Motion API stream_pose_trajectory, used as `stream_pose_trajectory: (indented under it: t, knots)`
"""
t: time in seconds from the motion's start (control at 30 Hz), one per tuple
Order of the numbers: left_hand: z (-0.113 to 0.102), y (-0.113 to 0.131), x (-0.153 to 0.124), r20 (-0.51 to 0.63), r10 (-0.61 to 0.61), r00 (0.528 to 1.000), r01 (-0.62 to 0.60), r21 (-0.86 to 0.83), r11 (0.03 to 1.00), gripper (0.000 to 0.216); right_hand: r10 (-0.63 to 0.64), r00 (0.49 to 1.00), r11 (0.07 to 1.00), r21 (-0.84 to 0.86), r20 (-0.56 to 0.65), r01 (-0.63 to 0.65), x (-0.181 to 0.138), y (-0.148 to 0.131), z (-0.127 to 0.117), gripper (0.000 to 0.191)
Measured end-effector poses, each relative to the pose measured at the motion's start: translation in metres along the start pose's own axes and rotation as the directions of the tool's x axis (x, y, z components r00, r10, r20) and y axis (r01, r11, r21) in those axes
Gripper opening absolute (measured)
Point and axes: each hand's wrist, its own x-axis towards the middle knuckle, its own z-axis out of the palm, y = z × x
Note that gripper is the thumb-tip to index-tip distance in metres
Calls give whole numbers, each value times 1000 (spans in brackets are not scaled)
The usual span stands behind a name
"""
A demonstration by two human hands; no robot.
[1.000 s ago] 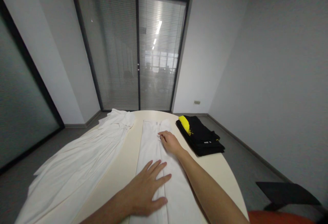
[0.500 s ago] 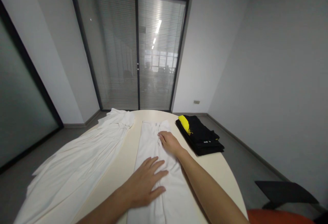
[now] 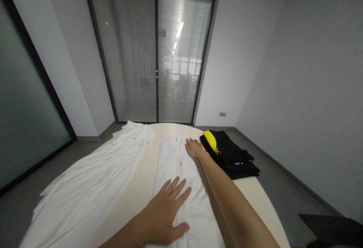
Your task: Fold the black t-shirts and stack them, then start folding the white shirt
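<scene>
A long white garment folded into a narrow strip [image 3: 172, 161] lies down the middle of the round cream table [image 3: 141, 176]. My left hand [image 3: 166, 214] rests flat on its near part, fingers spread. Stretched out at arm's length, my right hand [image 3: 193, 148] presses flat on the strip's far right corner, close to the folded black clothes.
A second white garment [image 3: 93, 176] is spread along the table's left side, hanging over the edge. A folded black pile with a yellow patch [image 3: 229, 153] sits at the far right. A dark chair part [image 3: 331, 225] shows at lower right. Glass doors with blinds stand behind.
My right hand has slid away from me along the strip to its far corner. My left hand stays flat on the near part, shifted slightly.
</scene>
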Motion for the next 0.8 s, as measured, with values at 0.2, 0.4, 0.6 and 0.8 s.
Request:
stream_pose_trajectory:
  t: [0.2, 0.4, 0.6, 0.8]
  knots:
    - [-3, -3, 3, 0, -23, 1000, 23, -14, 1000, 88, 85, 996, 996, -17, -31, -86, 18, -17, 6, 57]
    - [-2, -8, 5, -15, -27, 1000, 27, -10, 1000, 89, -25, 985, 1000, 1, -173, 26, 4, -45, 7, 56]
    - [1, -12, 8, -32, -36, 999, 36, -1, 999, 89, -1, 1000, 1000, 19, -3, 1, -11, -59, 24, 73]
    - [-2, -12, 8, -36, -44, 998, 44, 18, 999, 82, -31, 993, 995, 93, -114, 42, -38, -62, -2, 59]
